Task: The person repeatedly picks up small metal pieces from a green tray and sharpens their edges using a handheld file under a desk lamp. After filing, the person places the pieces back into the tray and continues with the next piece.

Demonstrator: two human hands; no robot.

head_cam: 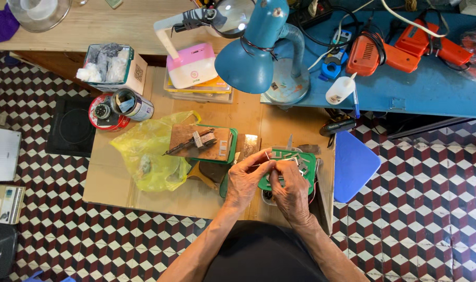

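Tiny part pinched between both hands over the green tray

A thin metal piece (268, 155) is held between the left hand (246, 180) and right hand (289, 189), fingers pinched narrow on it, just above the green tray (310, 168) on the table (112, 177). Its long axis seems to run up and away from the body, tip pointing toward the lamp (251, 57). Most of it is hidden by fingertips, so its exact shape can't be made out.
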